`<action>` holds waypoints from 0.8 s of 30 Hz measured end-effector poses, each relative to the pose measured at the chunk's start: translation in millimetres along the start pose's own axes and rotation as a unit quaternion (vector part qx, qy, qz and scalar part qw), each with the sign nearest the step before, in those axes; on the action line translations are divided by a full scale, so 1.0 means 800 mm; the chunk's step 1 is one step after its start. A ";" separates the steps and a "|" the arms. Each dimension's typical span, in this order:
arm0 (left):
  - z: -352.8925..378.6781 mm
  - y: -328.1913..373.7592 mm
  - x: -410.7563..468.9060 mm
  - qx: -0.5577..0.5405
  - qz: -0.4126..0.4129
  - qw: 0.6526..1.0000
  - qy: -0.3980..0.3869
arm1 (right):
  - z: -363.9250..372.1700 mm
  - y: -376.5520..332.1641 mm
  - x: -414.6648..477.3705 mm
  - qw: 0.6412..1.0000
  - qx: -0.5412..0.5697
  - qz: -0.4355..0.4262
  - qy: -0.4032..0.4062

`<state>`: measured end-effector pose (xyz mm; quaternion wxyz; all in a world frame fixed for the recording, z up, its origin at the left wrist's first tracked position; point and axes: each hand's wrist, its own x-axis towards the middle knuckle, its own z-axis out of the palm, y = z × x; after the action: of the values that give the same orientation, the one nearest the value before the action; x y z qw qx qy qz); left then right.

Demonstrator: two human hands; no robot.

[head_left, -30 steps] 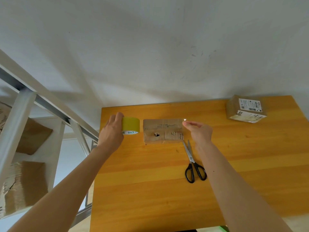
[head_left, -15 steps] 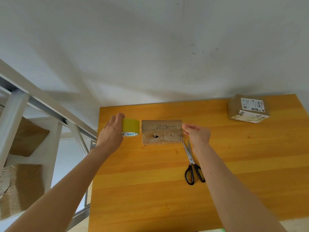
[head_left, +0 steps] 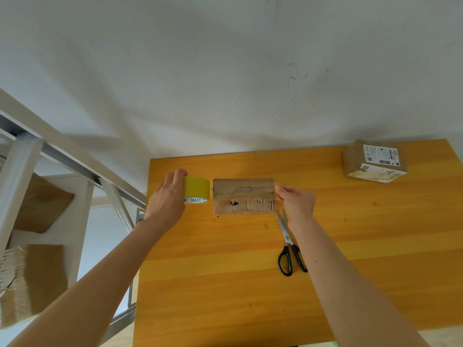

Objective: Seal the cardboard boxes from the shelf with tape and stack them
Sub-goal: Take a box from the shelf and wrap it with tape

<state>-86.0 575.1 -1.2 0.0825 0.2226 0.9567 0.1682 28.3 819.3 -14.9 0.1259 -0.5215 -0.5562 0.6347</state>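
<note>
One bench [head_left: 225,284]. On it are two boxes, a plain box [head_left: 243,196] and a labelled box [head_left: 373,161]. There is one tape roll [head_left: 196,190] and one pair of scissors [head_left: 288,244]. One shelf [head_left: 75,156] stands at the left, with two brown cardboard boxes in view on it, an upper box [head_left: 42,204] and a lower box [head_left: 32,281]. That makes four boxes in all. Whether more are on the shelf cannot be told. Two hands are in view, a left hand [head_left: 166,201] and a right hand [head_left: 298,201].
</note>
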 end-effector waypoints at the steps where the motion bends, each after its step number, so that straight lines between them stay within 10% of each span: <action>1: 0.000 0.000 -0.001 0.000 -0.001 1.000 0.000 | 0.000 0.000 0.000 1.000 -0.001 -0.001 0.000; 24: 0.009 -0.007 -0.002 -0.003 0.008 1.000 0.002 | 0.014 0.013 0.010 0.998 -0.048 -0.015 0.040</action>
<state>-85.2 571.9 -9.7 0.0804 0.2297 0.9545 0.1724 20.4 815.6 -29.6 0.1319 -0.5436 -0.5884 0.5839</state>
